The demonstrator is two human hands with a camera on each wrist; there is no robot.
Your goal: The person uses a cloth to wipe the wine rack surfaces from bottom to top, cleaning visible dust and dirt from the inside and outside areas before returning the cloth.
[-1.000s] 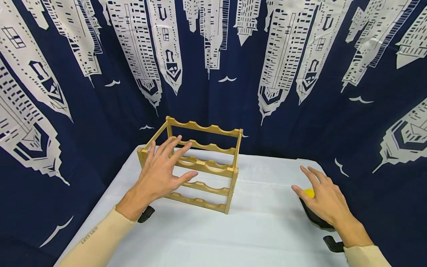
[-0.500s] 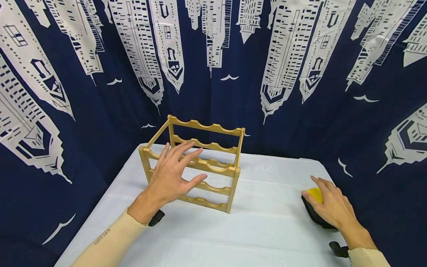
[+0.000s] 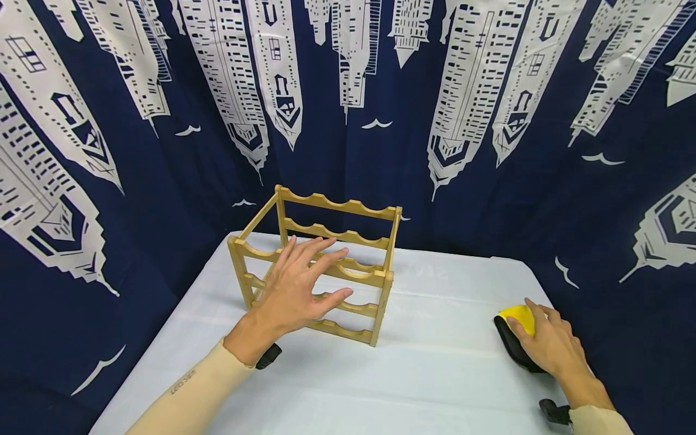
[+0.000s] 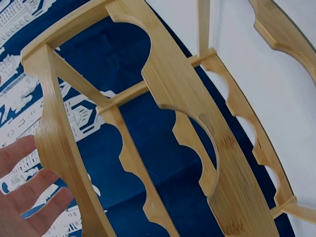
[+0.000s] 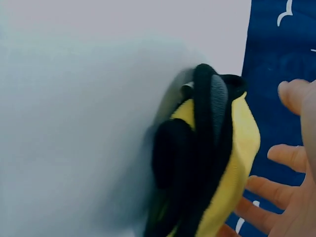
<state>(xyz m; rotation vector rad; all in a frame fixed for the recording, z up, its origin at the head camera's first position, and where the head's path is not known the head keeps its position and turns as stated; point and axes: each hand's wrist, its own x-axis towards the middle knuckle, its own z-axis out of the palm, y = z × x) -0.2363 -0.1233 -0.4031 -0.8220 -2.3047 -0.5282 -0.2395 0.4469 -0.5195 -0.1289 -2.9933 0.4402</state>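
Observation:
A wooden rack with scalloped rails (image 3: 371, 278) stands on the left of the table. My left hand (image 3: 293, 297) hovers at its front with fingers spread, holding nothing. In the left wrist view, the fingers are beside a scalloped rail (image 4: 54, 128); whether they touch it I cannot tell. At the right, a folded yellow cloth with black edging (image 3: 516, 315) lies on the table, partly hidden by my right hand (image 3: 556, 345). The right wrist view shows the fingers spread along the yellow side of the cloth (image 5: 243, 136), not curled round it.
A white cover lies over the table (image 3: 435, 362). Behind and at both sides hangs a dark blue curtain (image 3: 370, 157) printed with white buildings and birds. Black wrist mounts (image 3: 269, 356) show under both forearms.
My left hand has drifted right and slightly down in front of the rack. The right hand has moved right and down over the cloth, uncovering more of its yellow part.

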